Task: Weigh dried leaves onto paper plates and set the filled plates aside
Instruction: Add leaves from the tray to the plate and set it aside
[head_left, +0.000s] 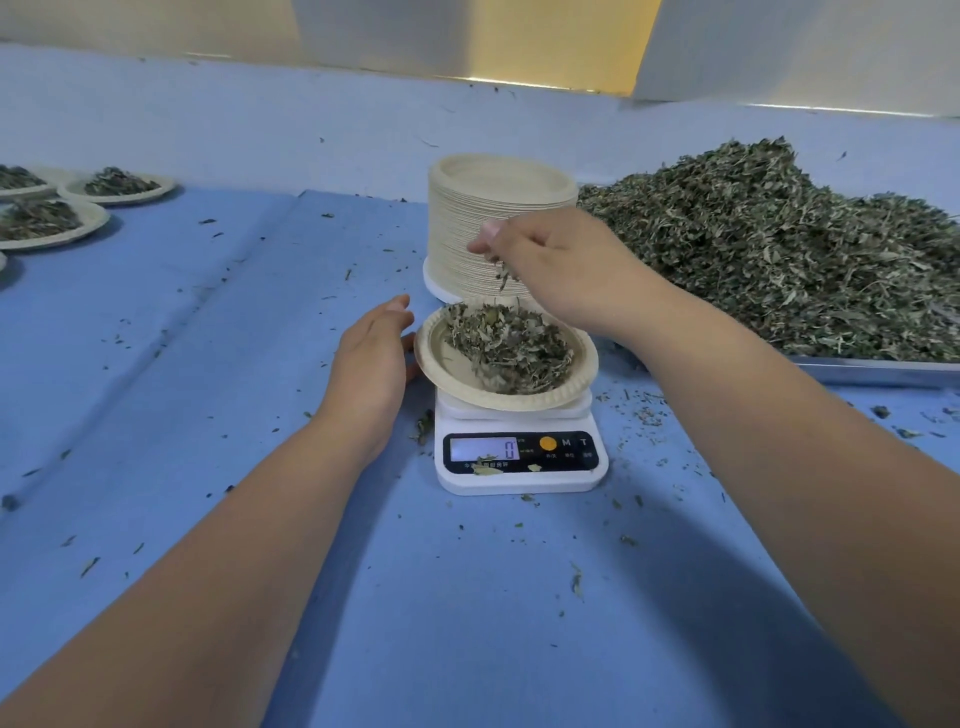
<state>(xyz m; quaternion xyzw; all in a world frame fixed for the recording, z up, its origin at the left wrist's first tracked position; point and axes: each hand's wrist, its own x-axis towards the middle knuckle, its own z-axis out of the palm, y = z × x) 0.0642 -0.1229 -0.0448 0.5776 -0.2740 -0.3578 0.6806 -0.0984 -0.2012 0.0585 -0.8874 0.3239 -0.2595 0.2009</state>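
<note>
A paper plate (445, 370) with a heap of dried leaves (509, 348) sits on a small white digital scale (519, 457), tipped a little toward me. My left hand (371, 358) holds the plate's left rim, thumb against the edge and fingers straight. Above the plate's far side hovers my right hand (561, 265), pinching a few dried leaves that dangle and fall from its fingertips. A large pile of dried leaves (779, 249) lies on a metal tray (883, 371) at the right.
A tall stack of empty paper plates (498, 228) stands just behind the scale. Several filled plates (122, 186) lie at the far left of the blue table cover (234, 338). Leaf crumbs are scattered around. A pale wall runs along the back.
</note>
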